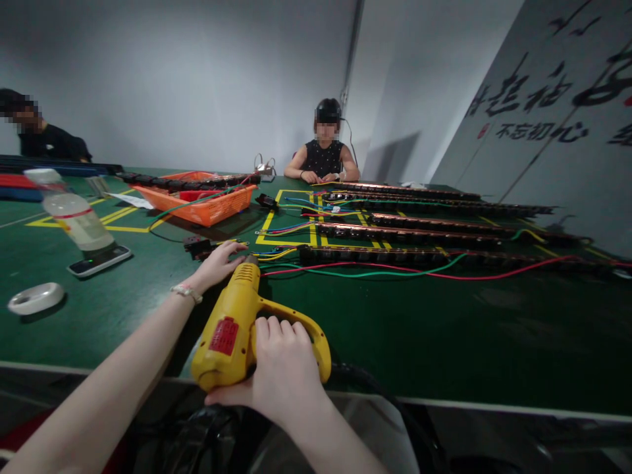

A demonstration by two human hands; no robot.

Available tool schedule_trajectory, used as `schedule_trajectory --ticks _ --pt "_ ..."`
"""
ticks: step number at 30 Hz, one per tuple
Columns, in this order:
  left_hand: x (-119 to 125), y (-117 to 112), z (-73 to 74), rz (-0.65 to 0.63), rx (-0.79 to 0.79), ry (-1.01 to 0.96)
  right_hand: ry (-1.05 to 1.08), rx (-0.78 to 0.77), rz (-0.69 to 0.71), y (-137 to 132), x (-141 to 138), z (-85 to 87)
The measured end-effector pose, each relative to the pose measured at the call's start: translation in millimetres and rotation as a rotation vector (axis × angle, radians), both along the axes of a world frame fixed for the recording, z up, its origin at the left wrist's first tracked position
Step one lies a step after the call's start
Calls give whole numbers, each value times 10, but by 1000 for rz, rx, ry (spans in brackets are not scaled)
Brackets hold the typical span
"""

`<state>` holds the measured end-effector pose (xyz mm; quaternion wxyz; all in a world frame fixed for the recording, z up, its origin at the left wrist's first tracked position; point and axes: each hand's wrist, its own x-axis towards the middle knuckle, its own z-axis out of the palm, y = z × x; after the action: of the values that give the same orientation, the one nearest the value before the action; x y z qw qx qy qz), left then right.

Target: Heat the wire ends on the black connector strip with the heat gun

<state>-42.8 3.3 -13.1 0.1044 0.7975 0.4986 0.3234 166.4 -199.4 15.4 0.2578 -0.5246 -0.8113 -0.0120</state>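
Observation:
My right hand [281, 368] grips the handle of a yellow heat gun [232, 322] at the near edge of the green table [419, 329]; its nozzle points away from me toward a bundle of coloured wires [276, 253]. My left hand [217, 263], with a bracelet on the wrist, rests fingers-down on the table just left of the nozzle, touching the wires near a small black connector [196, 245]. Whether it pinches a wire I cannot tell. Several long black power strips [419, 234] lie in rows beyond, with red and green wires [395, 271] trailing right.
An orange basket [207, 207] with a strip across it sits far left. A plastic bottle [74, 217] stands on a phone [99, 260], with a white tape roll [35, 297] nearby. One person sits across the table [323, 158], another at the far left [44, 138].

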Motion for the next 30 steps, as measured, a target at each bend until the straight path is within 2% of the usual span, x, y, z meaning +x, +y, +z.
schedule_trajectory --ticks 3,11,16,22,30 --pt "-6 63 -18 -32 3 77 -46 -17 25 1 15 11" --pt "43 9 -31 47 28 96 -142 11 52 61 211 1" --pt "69 -4 -40 147 -20 42 -102 12 16 86 461 -4" --pt "95 -41 -29 204 -49 60 -166 56 -57 107 714 -33" --pt "176 -168 93 251 -74 89 -124 176 -150 180 886 -121"
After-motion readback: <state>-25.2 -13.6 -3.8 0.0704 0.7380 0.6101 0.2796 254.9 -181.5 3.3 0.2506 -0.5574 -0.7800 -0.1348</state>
